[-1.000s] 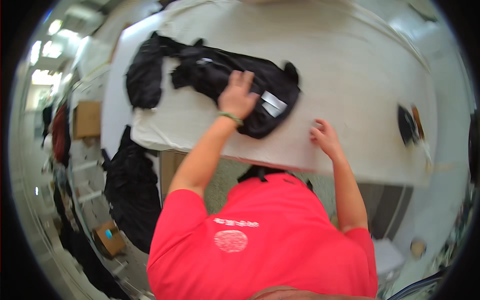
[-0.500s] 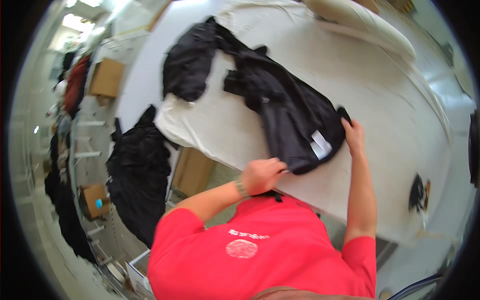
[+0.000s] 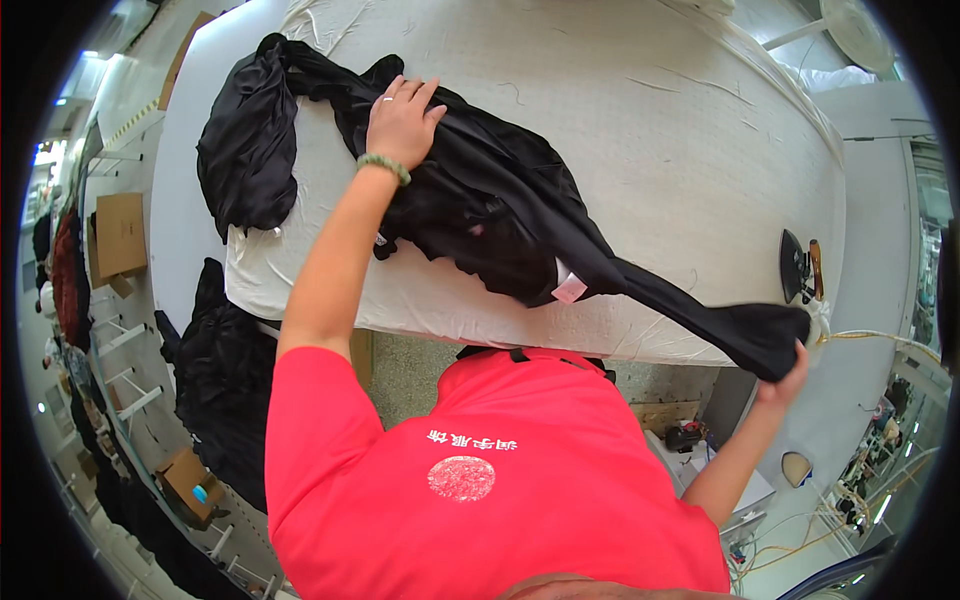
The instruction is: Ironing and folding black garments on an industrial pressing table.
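Observation:
A black garment lies stretched across the white cloth-covered table. My left hand rests flat on its far left part, fingers spread. Out at the right, my right hand grips the garment's narrow end, drawn beyond the table's near edge. The fingertips there are partly hidden by the fabric. A small white label shows on the garment's near side. To the left lies a bunched black cloth; I cannot tell whether it is joined to the garment.
An iron with a brown handle stands at the table's right, close to my right hand. Below the left edge hangs a heap of black clothes. Cardboard boxes stand further left. A fan is at the far right corner.
My left hand has left the garment's near edge and moved far left onto its top. My right hand has pulled its end rightward and nearer, stretching the cloth. The view has shifted.

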A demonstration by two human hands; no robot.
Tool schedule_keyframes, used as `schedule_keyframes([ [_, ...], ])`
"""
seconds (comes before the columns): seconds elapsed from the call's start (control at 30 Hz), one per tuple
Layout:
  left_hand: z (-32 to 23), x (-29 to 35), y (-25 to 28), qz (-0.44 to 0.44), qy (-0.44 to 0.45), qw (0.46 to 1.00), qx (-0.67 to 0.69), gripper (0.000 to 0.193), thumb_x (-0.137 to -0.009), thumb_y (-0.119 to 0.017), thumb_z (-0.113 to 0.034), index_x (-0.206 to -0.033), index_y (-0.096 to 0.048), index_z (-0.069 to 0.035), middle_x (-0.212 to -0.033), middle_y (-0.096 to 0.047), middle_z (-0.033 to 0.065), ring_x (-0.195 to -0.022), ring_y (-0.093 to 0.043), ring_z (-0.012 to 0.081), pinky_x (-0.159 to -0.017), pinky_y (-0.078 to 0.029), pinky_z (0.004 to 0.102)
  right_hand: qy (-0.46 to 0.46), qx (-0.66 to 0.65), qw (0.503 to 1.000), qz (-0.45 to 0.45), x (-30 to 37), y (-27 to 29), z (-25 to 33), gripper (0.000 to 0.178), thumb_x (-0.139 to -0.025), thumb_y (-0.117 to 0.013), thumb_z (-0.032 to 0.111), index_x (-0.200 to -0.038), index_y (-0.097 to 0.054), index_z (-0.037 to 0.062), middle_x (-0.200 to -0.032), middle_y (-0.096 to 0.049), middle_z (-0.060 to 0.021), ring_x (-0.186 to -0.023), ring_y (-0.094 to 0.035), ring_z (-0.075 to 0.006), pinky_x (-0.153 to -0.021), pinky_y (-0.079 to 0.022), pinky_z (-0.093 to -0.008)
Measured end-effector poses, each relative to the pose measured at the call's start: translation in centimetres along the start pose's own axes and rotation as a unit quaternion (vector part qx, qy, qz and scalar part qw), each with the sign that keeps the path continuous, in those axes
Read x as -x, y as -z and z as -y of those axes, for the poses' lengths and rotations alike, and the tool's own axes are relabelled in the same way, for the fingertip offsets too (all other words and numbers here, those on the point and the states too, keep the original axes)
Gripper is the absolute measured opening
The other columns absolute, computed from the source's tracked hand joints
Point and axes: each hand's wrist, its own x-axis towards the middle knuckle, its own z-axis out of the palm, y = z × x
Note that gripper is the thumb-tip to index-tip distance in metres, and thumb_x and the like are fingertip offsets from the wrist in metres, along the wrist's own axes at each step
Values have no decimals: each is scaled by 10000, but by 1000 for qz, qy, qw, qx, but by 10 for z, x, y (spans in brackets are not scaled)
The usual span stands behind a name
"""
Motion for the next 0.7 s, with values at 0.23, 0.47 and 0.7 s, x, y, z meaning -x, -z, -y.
schedule_keyframes([
  [0.23, -36, 20, 16, 488, 65, 869, 42, 641, -946, -666, -468, -1453, -510, -109, -932, -739, 217, -883, -707, 423, -791, -558, 507, 222, -16, 918, -329, 23, 262, 60, 430, -933, -583, 251, -1207, -657, -72, -1199, -697, -209, -1046, -711, -375, -946, -598, -515],
  [0.47, -100, 38, 66, 519, 130, 845, 23, 1007, -900, -696, -561, -1630, -192, -84, -881, -738, 213, -822, -727, 386, -723, -570, 487, 226, 18, 803, -551, 54, 351, 53, 393, -905, -606, 208, -1161, -672, -82, -1155, -711, -202, -1019, -715, -363, -945, -600, -500],
  [0.7, -72, 14, 2, 431, 49, 901, -8, 737, -908, -726, -489, -1461, -458, -83, -918, -735, 194, -875, -720, 397, -754, -567, 467, 161, 32, 922, -351, -9, 242, 66, 392, -975, -610, 288, -1230, -670, -4, -1203, -717, -166, -1086, -704, -335, -999, -574, -473],
])
